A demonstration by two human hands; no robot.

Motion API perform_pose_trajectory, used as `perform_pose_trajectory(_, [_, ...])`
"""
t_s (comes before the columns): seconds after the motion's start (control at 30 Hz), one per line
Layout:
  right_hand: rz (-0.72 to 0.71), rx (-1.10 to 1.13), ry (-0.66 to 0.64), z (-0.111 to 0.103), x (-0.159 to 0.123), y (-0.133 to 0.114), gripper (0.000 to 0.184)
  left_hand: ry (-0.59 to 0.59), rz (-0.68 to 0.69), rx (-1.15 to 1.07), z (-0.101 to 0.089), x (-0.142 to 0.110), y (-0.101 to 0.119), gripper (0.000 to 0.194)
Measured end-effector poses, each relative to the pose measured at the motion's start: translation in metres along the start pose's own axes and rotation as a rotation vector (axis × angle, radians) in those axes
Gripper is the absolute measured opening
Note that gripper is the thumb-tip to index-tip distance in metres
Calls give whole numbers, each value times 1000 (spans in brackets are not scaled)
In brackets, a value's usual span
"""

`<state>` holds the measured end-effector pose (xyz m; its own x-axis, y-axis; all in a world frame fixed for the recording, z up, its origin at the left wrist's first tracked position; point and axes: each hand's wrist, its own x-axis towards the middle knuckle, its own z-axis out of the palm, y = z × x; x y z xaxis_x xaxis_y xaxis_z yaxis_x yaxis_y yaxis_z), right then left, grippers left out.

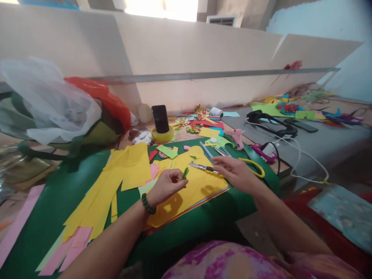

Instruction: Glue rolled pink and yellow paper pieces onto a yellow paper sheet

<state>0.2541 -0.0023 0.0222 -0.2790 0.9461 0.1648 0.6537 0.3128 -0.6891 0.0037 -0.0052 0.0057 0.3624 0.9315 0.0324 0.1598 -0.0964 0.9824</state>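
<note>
While pinching a small, folded green paper piece (185, 173) in the left hand (168, 185) above flat yellow sheets (190, 190), holding the right hand (238, 174) loosely spread close by a slim metal-bladed cutter (200, 167), leaving any contact hard to tell. Working on a smooth green-covered table (64, 193) among long pink strips (77, 241), a round yellow tape roll (162, 136) and a pink glue gun (238, 139), and facing a pale, flat partition (180, 50).

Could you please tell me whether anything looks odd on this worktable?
One mild oddity: the smartphone stands upright at the yellow tape roll, seemingly propped there, whereas phones usually lie flat. Nothing looks spilled.
</note>
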Motion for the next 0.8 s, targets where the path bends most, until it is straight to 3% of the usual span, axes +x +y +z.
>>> perform_pose_trajectory(0.1, [-104,347,-44,36,10,-27,40,-9,43,126,4,-1,-3,41])
perform_pose_trajectory(0.23, [-87,518,-141,61,22,-34,30,-17,12,4,5,-1,-3,46])
perform_pose_trajectory(0.4, [-48,626,-204,59,26,-31,31,-33,-114,-219,1,1,-1,45])
perform_pose_trajectory(0.53, [-9,695,-255,58,29,-30,34,-52,-157,-237,0,3,-1,52])
perform_pose_trajectory(0.8, [31,668,-178,65,36,-18,38,-65,-175,-135,0,1,1,50])
